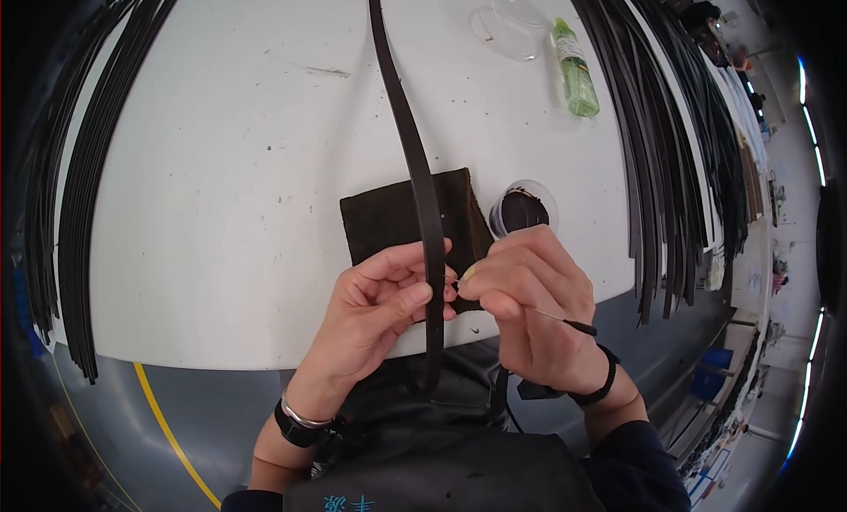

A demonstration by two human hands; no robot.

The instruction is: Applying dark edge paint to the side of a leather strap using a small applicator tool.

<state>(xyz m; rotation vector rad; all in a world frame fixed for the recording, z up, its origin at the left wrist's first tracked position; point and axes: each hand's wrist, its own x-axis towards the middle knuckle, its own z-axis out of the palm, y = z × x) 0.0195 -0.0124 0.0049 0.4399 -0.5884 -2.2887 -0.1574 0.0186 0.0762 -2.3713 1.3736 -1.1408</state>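
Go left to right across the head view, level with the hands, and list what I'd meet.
Bundled dark straps on the left → left hand → the single dark strap it holds → right hand → bundled dark straps on the right.

indoor, bright light overall, cool white. white table [203, 203] evenly lit, palest thing in view; soft, faint shadows either side of dark strap [401, 115]. light src seen at far r. edge: white strip lights [802, 80], blown out, bowed into an arc by the fisheye lens. small glints on green bottle [576, 75] & clear plastic lid [512, 27]; dull sheen on grey floor [238, 406]. black apron [423, 472] v. dark, little detail. both hands [379, 305] fairly sharp, no obvious motion blur. bkgd at r. tiny, soft, hard to make out. table edge curves; corners fade to black, esp. l. side.
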